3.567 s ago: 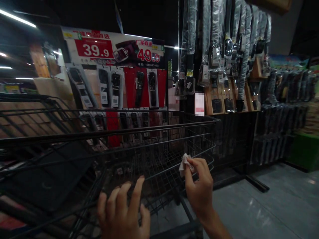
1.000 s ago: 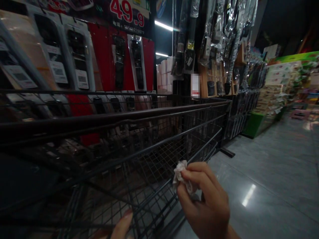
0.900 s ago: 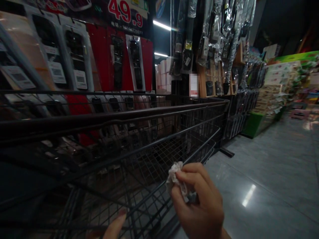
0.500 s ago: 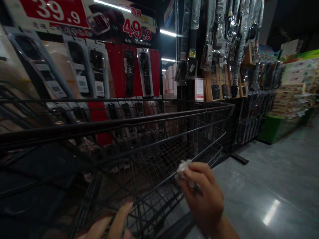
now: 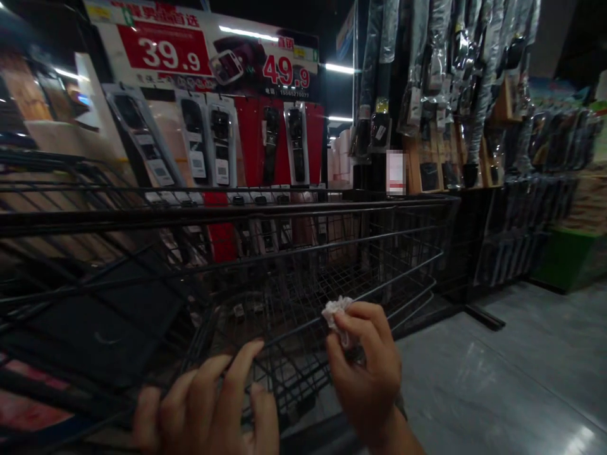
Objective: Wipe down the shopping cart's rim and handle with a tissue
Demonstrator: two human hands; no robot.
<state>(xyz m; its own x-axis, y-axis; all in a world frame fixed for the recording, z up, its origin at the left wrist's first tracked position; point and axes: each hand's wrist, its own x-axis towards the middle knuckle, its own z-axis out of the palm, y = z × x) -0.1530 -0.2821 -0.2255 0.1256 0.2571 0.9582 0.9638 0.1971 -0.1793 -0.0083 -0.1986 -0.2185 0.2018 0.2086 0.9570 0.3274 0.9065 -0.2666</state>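
Observation:
A dark wire shopping cart (image 5: 303, 323) spreads across the lower left and middle. My right hand (image 5: 367, 366) is closed on a crumpled whitish wad (image 5: 337, 311), which looks like tissue or cloth, beside the cart's lower side wires. At the bottom, over the near part of the cart, my left hand (image 5: 213, 404) has its fingers apart and bent, with nothing visible in it. Whether its fingertips touch the wires I cannot tell.
Packaged belts (image 5: 296, 142) hang on a red-backed rack behind the cart, under price signs (image 5: 164, 54). More wrapped goods (image 5: 474, 76) hang at the right. A green display base (image 5: 564, 259) stands on the grey floor (image 5: 474, 373), near a black rack foot (image 5: 484, 317).
The view has turned left, so the racks sit further right. My left hand has come further into view. My right hand, with the wad, appears slightly further left.

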